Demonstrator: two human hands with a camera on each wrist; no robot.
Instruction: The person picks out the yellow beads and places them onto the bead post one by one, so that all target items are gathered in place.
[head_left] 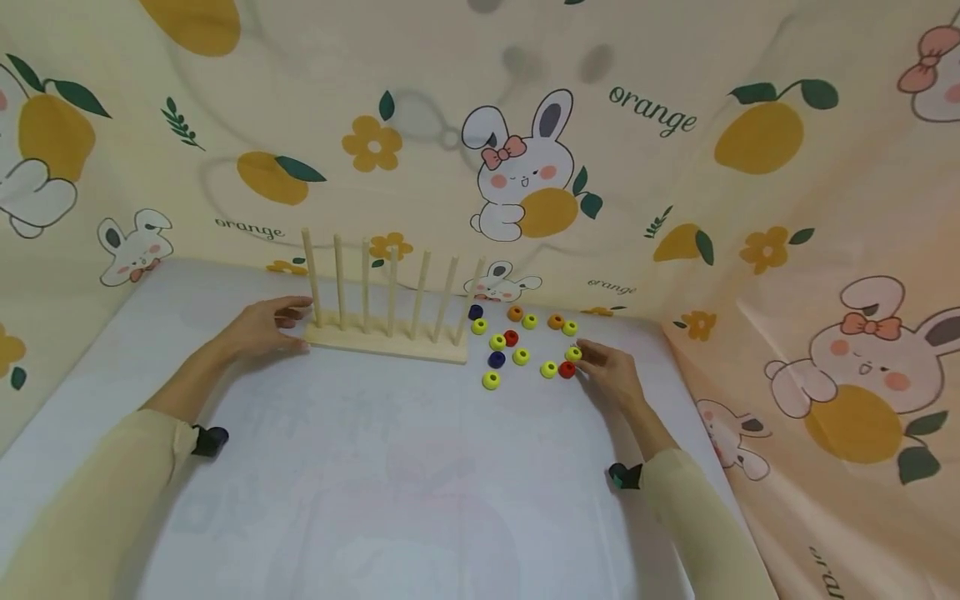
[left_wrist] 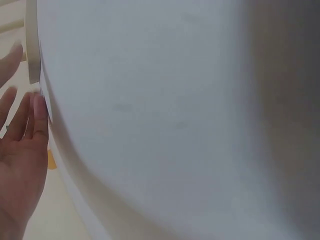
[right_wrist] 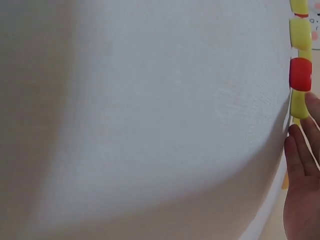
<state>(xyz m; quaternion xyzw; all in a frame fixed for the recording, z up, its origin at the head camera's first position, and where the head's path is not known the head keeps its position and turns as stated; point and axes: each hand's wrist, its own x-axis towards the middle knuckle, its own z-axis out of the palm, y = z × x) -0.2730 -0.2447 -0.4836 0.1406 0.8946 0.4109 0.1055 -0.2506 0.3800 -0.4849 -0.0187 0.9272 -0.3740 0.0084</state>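
Wooden rack (left_wrist: 33, 45), cropped in left-wrist view; contact with left hand (left_wrist: 22, 162) unclear.

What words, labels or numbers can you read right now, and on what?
"orange": printed cloth, head view, large, upper right of centre.
"orange": same cloth, left side.
"orange": same cloth, smaller, low, right of centre.
"ora": same cloth, bottom right, the rest cut off by the picture edge.
No readable lettering on the peg rack or beads.
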